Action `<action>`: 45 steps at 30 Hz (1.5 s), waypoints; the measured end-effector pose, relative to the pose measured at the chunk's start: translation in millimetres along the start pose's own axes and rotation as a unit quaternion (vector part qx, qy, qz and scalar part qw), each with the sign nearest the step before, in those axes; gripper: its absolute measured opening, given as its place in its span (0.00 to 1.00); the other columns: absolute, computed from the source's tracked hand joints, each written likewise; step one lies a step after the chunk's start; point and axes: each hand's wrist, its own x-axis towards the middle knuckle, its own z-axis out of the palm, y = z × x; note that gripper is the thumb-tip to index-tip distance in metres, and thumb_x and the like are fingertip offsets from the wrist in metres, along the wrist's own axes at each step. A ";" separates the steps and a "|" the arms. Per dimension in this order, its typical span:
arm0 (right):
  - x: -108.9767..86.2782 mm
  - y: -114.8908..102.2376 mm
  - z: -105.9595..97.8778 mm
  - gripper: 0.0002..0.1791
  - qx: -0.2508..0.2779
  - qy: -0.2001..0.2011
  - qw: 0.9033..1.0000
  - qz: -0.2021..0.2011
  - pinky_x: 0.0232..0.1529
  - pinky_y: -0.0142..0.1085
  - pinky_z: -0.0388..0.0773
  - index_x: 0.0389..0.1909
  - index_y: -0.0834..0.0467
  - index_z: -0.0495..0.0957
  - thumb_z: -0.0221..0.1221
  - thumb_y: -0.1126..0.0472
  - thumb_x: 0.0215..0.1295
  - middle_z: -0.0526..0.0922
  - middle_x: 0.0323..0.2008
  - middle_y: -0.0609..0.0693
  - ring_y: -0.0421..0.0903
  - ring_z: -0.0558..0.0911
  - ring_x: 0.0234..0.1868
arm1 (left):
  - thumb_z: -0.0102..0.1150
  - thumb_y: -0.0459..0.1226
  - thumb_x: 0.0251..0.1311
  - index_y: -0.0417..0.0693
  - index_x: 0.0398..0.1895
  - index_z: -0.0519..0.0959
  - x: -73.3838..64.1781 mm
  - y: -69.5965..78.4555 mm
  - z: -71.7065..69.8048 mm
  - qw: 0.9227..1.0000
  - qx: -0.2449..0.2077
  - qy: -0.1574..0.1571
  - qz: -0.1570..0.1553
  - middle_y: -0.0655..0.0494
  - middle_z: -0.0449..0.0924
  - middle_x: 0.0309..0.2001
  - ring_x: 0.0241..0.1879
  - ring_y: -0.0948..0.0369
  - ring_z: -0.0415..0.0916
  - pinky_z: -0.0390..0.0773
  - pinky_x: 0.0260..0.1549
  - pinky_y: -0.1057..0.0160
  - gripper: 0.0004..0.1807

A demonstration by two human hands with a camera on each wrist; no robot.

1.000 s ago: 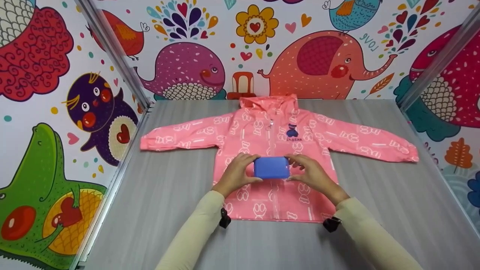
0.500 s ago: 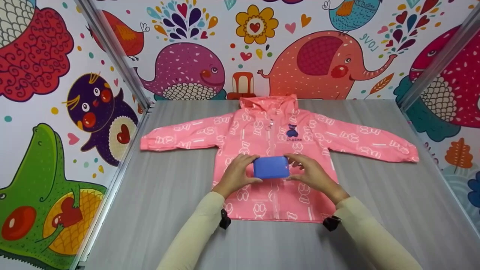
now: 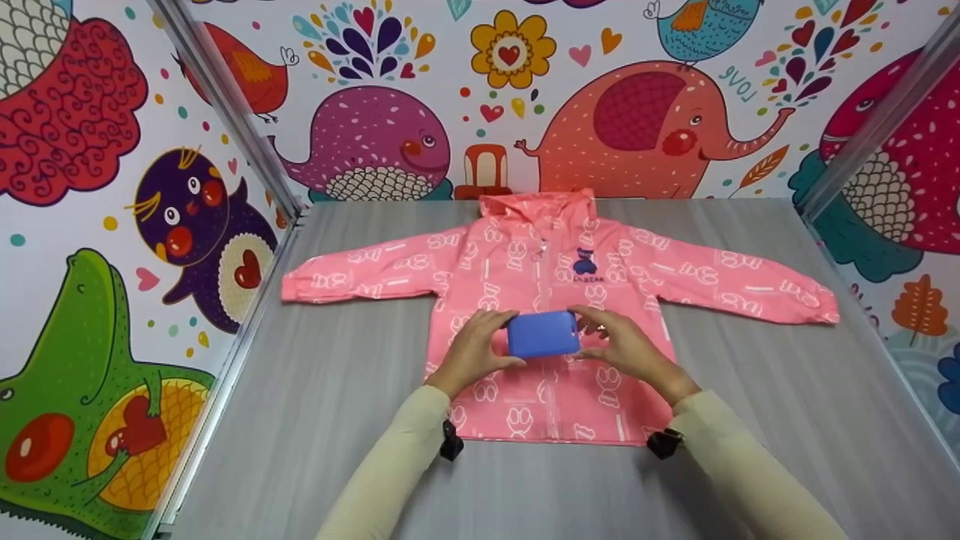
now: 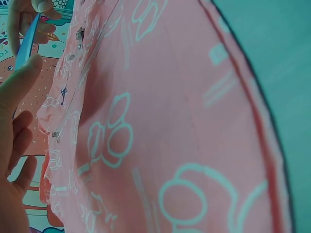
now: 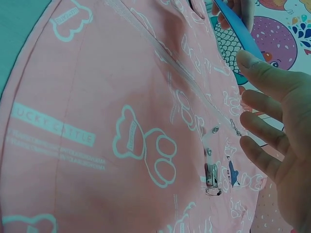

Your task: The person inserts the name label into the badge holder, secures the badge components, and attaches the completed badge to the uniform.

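Holds a flat, blue, plastic-looking rectangular slab with rounded corners (image 3: 544, 334) in mid-air above the lower front of a pink fabric hooded jacket patterned with white bear-like outlines (image 3: 517, 390). Points its broad face toward the head camera, three o'clock end tipped slightly higher than the nine o'clock end. Pinches the slab by both short ends at once: at nine o'clock with the left hand (image 3: 476, 345), at three o'clock with the right hand (image 3: 622, 341), each clamped on it between thumb and fingers. Looks thin and nearly edge-on in both wrist views, apart from the cloth. Lies spread flat beneath, front side up, hood (image 3: 536, 202) at twelve o'clock, one pink jacket sleeve (image 3: 375, 270) reaching toward ten o'clock and the other between two and three. Carries a small metal zip pull (image 3: 541, 246) at twelve o'clock, just below the hood, and a dark blue bear emblem (image 3: 585, 262) with lettering at one o'clock. Rests on a grey wood-grain tabletop (image 3: 315, 420). Wears long cream cloth sleeves (image 3: 397, 457) on both arms, with small black devices (image 3: 451, 440) at the wrists, near seven o'clock and between four and five. Backs onto a white panel wall printed with cartoons: a purple whale (image 3: 379, 142) near eleven o'clock, a coral-orange elephant (image 3: 637, 127) near one. Shows a green crocodile print (image 3: 97, 315) near nine o'clock, on the side panel.
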 end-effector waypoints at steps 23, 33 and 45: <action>1.5 -1.8 1.1 0.40 0.100 -0.008 0.995 0.012 0.49 0.37 0.84 0.75 0.57 0.59 0.63 0.70 0.62 0.87 0.36 0.56 0.46 0.86 0.39 | 0.80 0.43 0.40 0.46 0.62 0.75 0.8 3.7 7.6 0.999 -0.025 0.039 -0.007 0.52 0.83 0.50 0.45 0.57 0.78 0.80 0.46 0.61 0.41; 2.3 -9.8 1.0 0.32 0.125 0.048 0.991 0.018 0.39 0.29 0.83 0.69 0.63 0.68 0.59 0.76 0.63 0.83 0.34 0.69 0.55 0.84 0.35 | 0.70 0.35 0.54 0.40 0.51 0.82 1.2 0.4 9.4 0.995 -0.067 0.075 0.016 0.49 0.88 0.39 0.39 0.56 0.82 0.82 0.40 0.59 0.20; -0.8 -34.4 -6.9 0.14 0.164 0.068 0.984 0.009 0.37 0.40 0.85 0.52 0.72 0.73 0.55 0.77 0.65 0.84 0.36 0.72 0.45 0.84 0.30 | 0.66 0.32 0.60 0.44 0.52 0.82 0.0 -0.4 9.1 0.991 -0.128 0.048 -0.010 0.50 0.88 0.40 0.39 0.60 0.84 0.84 0.44 0.59 0.16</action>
